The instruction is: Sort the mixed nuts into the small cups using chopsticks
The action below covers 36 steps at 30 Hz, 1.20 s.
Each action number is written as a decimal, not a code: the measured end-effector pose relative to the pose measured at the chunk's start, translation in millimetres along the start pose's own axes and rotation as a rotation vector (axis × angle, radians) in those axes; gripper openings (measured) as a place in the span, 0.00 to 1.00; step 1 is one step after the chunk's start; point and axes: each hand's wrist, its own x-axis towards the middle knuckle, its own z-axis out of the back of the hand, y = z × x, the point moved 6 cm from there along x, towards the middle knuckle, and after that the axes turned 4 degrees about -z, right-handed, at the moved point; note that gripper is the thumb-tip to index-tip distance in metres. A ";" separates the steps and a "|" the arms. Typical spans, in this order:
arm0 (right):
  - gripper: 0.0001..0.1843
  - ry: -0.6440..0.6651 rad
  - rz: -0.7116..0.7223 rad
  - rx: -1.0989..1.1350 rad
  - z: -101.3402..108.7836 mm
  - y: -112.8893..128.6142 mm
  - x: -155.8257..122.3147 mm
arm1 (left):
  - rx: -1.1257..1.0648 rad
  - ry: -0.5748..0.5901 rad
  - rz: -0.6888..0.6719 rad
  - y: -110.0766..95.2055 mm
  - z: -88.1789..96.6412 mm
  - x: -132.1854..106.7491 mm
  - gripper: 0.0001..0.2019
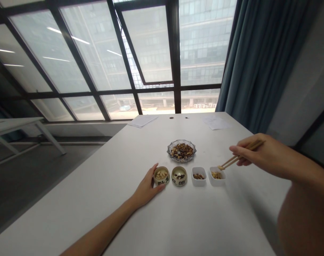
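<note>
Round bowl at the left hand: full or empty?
Partly filled: pale pieces lie in the round bowl at the left hand, with bare inner wall showing above them.

- Cannot identify the morsel (pixel 220 167) at the tips of the chopsticks (pixel 231 163), too small.
- Cannot see the leftmost bowl (pixel 164 180) whole behind the left hand (pixel 146 188).
- Cannot read the left-hand papers (pixel 142 121), too faint.
- Cannot follow the left forearm (pixel 111 220) beyond the bottom edge.
</note>
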 end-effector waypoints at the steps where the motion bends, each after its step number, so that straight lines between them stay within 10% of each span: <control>1: 0.19 0.076 -0.043 -0.032 -5.0 -1.5 0.0 | 0.002 0.001 0.003 -0.6 0.0 0.0 0.45; 18: 0.22 0.103 -0.129 -0.045 -5.7 9.0 -2.1 | -0.005 -0.001 0.002 -1.9 0.0 -0.4 0.46; 25: 0.19 -0.220 -0.064 0.062 -1.0 25.1 7.5 | 0.005 -0.011 -0.004 0.1 0.4 -0.1 0.46; 36: 0.22 -0.223 0.063 0.267 -84.4 -22.8 82.0 | 0.012 -0.004 -0.017 1.7 0.2 0.5 0.45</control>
